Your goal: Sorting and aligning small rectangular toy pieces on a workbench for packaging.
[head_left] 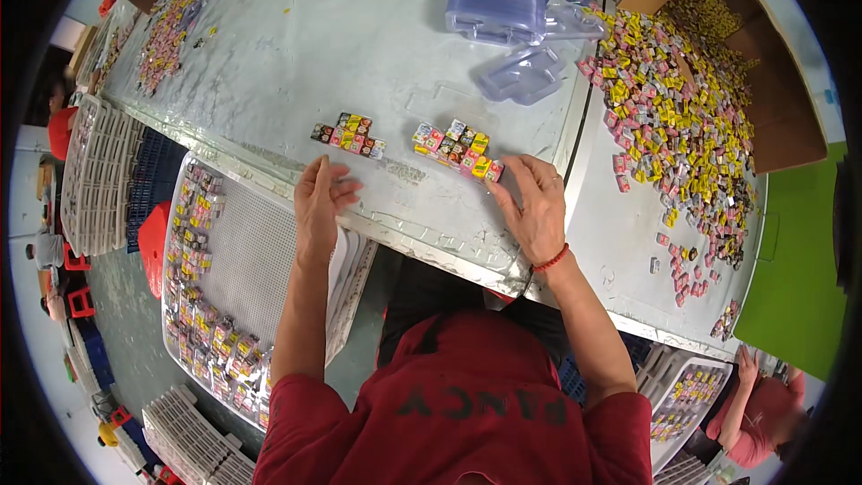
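Two groups of small printed cubes in pink, yellow, black and white lie on the grey table before me. My right hand (536, 211) has its thumb and forefinger at the end of the right group of cubes (456, 151), gripping the end cube. Just below the left group of cubes (348, 136), my left hand (321, 207) hovers with bent, parted fingers and holds nothing. A clear plastic tray (444, 105) rests behind the right group, hard to see against the table.
Loose cubes (669, 90) spill from a cardboard box (777, 99) at the right. Clear bluish plastic packs (496, 9) are stacked at the back. Below the table edge at left stands a white mesh tray (256, 242) with packed cubes. A co-worker (763, 409) is at lower right.
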Available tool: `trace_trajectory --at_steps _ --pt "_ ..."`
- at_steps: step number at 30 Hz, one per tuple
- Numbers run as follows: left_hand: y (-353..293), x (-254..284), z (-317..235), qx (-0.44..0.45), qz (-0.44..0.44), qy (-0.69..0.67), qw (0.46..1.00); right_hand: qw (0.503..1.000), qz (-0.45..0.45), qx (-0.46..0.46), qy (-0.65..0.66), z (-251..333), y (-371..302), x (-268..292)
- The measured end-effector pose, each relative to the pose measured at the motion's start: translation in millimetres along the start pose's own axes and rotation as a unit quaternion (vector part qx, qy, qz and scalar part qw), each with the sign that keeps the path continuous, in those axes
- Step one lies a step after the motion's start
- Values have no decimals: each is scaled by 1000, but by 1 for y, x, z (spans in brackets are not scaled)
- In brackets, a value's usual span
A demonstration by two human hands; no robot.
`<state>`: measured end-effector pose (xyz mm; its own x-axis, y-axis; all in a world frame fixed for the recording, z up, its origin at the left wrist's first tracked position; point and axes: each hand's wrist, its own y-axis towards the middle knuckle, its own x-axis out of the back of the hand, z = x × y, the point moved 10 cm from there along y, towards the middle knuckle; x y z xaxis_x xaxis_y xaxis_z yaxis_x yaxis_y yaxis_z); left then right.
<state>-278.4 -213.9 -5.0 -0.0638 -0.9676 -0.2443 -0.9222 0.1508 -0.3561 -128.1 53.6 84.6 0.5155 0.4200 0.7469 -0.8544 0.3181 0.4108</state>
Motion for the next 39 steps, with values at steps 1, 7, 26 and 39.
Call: trace_trajectory --at_steps 1,7,26,39 --pt "-5 5 -1 -4 -9 45 999 1000 -1 10 -8 2 -1 2" --pt "-69 -118 -63 -487 131 417 756 1000 0 9 -10 5 -3 1" --pt "-47 -216 -3 -529 218 559 600 995 -69 -65 36 -8 0 -3" --pt "-54 -214 0 -523 232 569 591 990 -15 -137 34 -33 -3 -16"
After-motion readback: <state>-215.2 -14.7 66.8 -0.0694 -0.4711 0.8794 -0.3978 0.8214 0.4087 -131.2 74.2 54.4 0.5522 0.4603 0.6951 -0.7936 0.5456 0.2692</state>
